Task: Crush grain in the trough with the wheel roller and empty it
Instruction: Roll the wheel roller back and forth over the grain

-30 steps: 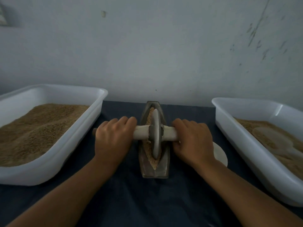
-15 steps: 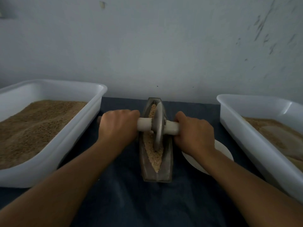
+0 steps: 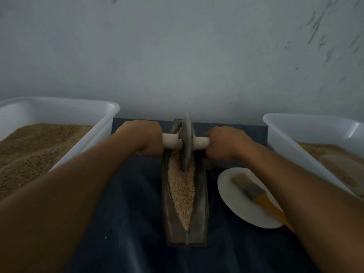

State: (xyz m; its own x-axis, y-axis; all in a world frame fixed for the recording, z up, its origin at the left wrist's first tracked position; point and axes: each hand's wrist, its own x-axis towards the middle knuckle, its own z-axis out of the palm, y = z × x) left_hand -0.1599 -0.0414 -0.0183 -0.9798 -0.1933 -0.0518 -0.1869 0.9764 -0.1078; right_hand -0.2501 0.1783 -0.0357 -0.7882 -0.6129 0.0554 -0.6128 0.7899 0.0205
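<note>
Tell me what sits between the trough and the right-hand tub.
In the head view, a white plate lies on the dark cloth between the trough and the right tub, with a brush resting across it.

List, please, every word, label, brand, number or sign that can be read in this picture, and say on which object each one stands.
None: no readable text shows anywhere.
The two white tubs, trough, wheel roller, plate and brush show no readable print.
The dark marks on the wall are scuffs, not writing.
</note>
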